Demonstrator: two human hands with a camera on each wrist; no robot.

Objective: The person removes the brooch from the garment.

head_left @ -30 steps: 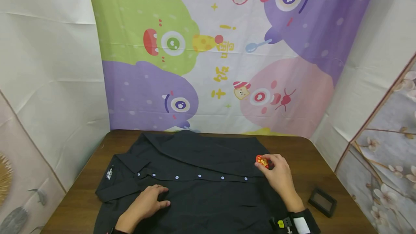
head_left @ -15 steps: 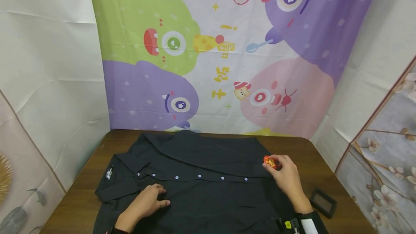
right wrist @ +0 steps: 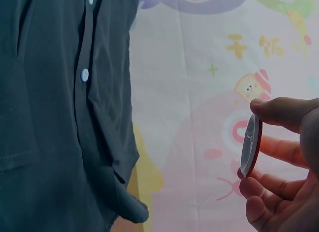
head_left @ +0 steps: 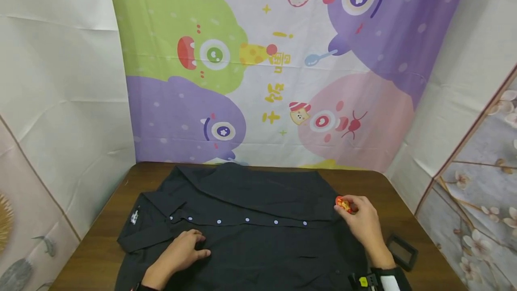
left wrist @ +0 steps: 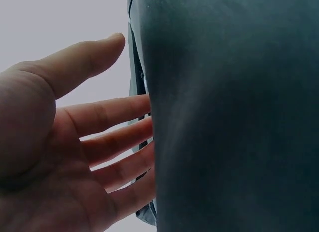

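A black button-up shirt [head_left: 242,255] with white buttons lies spread on the brown table, its collar end toward the left. My left hand [head_left: 179,253] rests on the shirt's left part with relaxed, spread fingers; in the left wrist view its fingertips [left wrist: 142,105] touch the dark cloth. My right hand [head_left: 361,219] pinches a round red-and-yellow pin badge [head_left: 342,204] between thumb and fingers, above the shirt's right edge. The right wrist view shows the badge's pale back [right wrist: 249,139], with a pin across it, facing the shirt.
A small dark rectangular frame [head_left: 401,253] lies on the wooden table [head_left: 367,183] beside my right wrist. A white patch [head_left: 134,217] marks the shirt's left sleeve. Behind the table hangs a cartoon-printed cloth [head_left: 274,138].
My right hand has moved to the right with the badge, from over the shirt to its right edge. The left hand and the shirt stay nearly as they were.
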